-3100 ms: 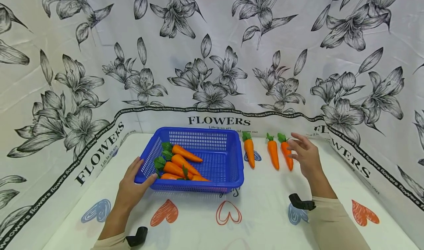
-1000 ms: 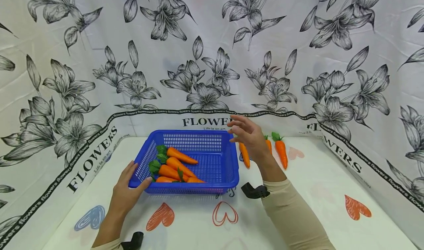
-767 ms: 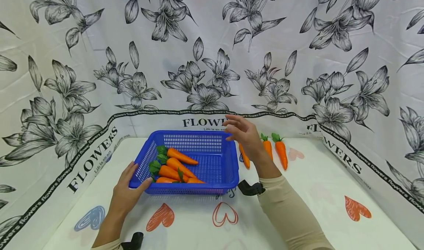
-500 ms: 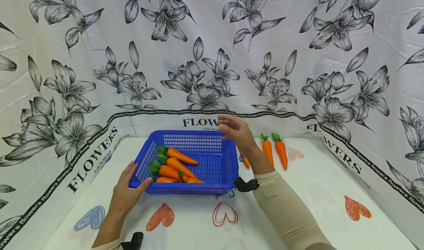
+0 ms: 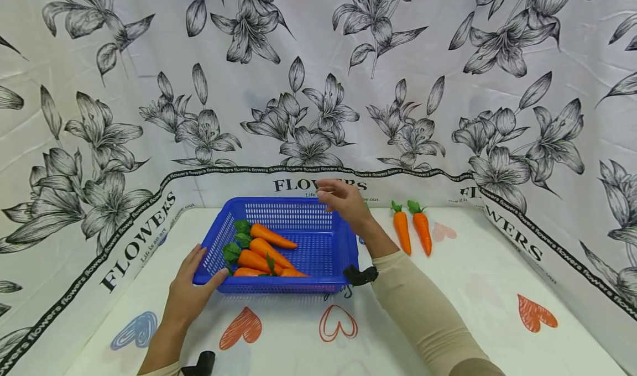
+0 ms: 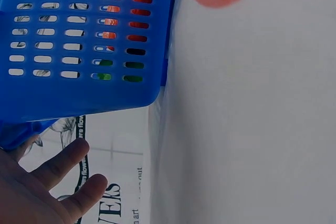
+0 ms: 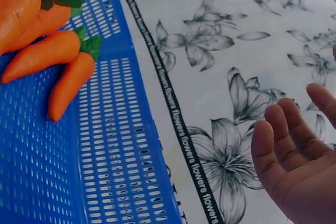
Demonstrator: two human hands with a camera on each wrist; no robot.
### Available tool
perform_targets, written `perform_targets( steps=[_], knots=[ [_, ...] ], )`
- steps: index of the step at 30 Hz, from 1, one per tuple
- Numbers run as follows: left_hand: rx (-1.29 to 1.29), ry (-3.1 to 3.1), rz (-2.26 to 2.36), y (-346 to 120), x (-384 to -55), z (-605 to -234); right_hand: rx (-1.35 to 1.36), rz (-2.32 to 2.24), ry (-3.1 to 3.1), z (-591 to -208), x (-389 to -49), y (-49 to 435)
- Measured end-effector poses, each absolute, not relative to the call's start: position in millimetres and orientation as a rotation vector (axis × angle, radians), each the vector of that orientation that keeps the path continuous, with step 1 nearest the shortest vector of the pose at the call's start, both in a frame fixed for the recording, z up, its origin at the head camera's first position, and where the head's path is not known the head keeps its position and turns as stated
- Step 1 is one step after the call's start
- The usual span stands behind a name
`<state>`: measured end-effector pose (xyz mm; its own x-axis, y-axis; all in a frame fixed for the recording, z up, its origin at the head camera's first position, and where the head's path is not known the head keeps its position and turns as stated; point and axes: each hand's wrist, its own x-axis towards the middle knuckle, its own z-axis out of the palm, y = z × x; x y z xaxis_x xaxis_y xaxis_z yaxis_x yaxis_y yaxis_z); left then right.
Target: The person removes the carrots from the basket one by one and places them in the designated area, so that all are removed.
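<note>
A blue plastic basket (image 5: 278,281) stands on the white table, with several orange carrots (image 5: 269,249) with green tops lying in its left part. My left hand (image 5: 191,290) rests at the basket's left front corner, thumb at the rim; its fingers (image 6: 63,161) extend beside the wall in the left wrist view. Above the basket's right rim hovers my right hand (image 5: 350,205), fingers loosely bent and holding nothing, which the right wrist view also shows. To the right lie two carrots, one (image 5: 402,229) beside the other (image 5: 422,232). My right forearm hides most of a third carrot.
A white cloth (image 5: 278,326) printed with hearts covers the table. Flower-patterned fabric (image 5: 308,116) forms a wall at the back and both sides. Dark wrist cameras (image 5: 360,275) sit on both forearms.
My right hand has moved left from beside the rightmost carrot to above the basket's right rim, drifting further left over the last second. My left hand stays at the corner; the carrots have not moved.
</note>
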<state>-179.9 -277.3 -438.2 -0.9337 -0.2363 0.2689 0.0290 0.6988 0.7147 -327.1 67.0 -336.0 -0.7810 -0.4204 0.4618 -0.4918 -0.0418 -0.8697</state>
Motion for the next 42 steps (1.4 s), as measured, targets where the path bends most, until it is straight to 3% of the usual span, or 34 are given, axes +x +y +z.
perform_targets(
  steps=[29,42],
  knots=[
    [0.167,-2.572,-1.110,-277,-179,-437,1.022,1.855,-2.377,-347,-354,42],
    [0.153,-2.541,-1.094,-279,-181,-441,1.359,1.565,-2.742,-358,-356,16]
  ],
)
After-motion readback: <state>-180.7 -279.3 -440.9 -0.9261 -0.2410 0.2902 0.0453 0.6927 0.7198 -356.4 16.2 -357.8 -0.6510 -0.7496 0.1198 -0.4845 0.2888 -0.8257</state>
